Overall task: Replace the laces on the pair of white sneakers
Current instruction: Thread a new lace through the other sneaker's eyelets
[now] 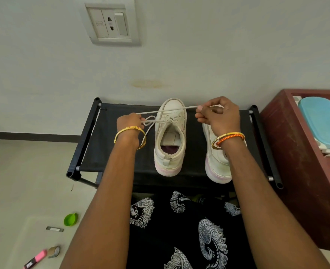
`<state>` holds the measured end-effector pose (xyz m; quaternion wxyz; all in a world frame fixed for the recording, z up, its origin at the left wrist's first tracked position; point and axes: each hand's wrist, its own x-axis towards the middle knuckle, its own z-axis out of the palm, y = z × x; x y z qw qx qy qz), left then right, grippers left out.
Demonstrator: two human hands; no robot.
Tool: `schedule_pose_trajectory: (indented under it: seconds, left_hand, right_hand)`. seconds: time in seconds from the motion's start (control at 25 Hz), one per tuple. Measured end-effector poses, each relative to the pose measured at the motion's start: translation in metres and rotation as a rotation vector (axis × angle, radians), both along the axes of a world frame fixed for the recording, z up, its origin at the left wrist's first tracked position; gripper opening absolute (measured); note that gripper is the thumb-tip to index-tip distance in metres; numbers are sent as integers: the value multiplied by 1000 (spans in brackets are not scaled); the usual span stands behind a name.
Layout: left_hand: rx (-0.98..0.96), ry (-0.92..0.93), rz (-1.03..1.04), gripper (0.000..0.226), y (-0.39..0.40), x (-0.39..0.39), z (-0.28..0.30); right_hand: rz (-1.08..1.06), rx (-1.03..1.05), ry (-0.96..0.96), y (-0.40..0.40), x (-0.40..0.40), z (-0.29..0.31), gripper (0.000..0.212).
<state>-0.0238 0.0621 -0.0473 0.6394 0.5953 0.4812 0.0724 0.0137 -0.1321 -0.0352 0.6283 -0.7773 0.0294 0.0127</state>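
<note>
overhead, hands (128,123) (218,113) each pinching lace (168,110), sneaker (170,136) on black rack (117,144) against pale wall (43,74)

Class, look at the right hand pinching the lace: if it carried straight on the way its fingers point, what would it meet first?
The right hand points leftward along the taut lace, so it would probably meet the toe of the middle sneaker first, though depth is unclear and it might pass above it.
</note>
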Motion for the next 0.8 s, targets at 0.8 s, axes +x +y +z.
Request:
schedule_pose_trajectory:
  seconds: [0.8]
  left_hand:
    - [729,-259,-653,21,-31,-8,6]
  right_hand:
    - [384,-681,-47,35,-26,-7,28]
